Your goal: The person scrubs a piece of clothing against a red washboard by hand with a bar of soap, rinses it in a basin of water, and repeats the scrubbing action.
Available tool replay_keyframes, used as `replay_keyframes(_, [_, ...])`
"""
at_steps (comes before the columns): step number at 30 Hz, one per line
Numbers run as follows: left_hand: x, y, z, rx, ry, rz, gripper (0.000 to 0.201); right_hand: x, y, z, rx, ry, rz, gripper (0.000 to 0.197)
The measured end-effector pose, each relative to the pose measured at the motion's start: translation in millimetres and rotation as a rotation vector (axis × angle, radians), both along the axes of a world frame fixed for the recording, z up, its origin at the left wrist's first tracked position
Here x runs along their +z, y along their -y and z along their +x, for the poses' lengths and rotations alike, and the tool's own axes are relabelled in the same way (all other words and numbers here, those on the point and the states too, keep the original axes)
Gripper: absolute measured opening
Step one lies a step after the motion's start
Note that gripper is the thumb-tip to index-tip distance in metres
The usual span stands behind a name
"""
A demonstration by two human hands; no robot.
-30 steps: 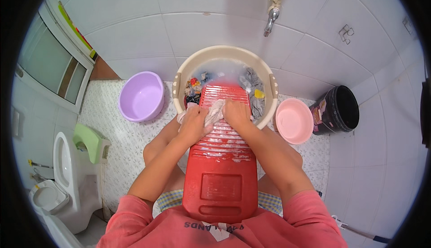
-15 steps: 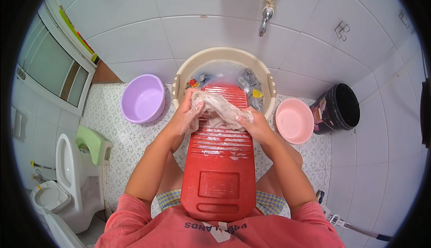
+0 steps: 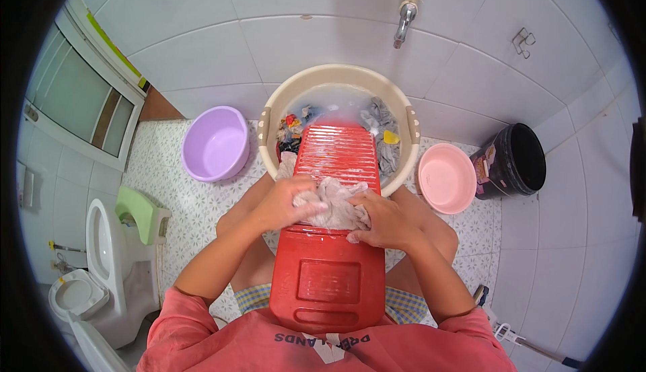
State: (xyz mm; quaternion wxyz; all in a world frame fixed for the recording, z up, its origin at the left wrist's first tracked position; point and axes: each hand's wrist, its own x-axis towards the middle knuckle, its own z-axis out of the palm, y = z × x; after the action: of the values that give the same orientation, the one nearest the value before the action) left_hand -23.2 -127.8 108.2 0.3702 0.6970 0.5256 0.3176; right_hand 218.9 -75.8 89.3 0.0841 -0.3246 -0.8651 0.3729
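- Cloth [image 3: 333, 200]: a pale, crumpled bundle lying across the red board [image 3: 330, 247], at the near end of its ridges [image 3: 336, 153], just beyond the smooth part.
- Left hand [image 3: 286, 204]: I see it grasping the left side of the cloth, one end of which shows past the knuckles. Slight blur hides how tight the grip is.
- Right hand [image 3: 385, 220]: grasping the right side, fingers over the cloth, thumb along its near edge.
- Board: its near end lies against the pink shirt [image 3: 417, 338]; its far end reaches inside the basin [image 3: 336, 70], among cloudy water and garments [image 3: 382, 120].
- Stroke: I judge this to be rubbing. Best pressed with the heels of both hands, evenly, and run away from the body so that the cloth meets the ridges, not the smooth part.
- Bunching: I would gather the loose left end under the palm and turn the cloth between strokes, so each face gets its share.
- Caution: wet plastic may skid. I would brace the near end against the body, push lengthwise only, and let knuckles ride on cloth rather than ridges.
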Motion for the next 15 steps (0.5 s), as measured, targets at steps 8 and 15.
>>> replay_keyframes(8, [31, -12, -15, 0.195, 0.64, -0.192, 0.021, 8, -2, -12, -0.196, -0.137, -0.146, 0.035])
replay_keyframes(15, [41, -24, 8, 0.203, 0.619, -0.373, 0.019, -28, -21, -9, -0.381, -0.709, -0.64, 0.025])
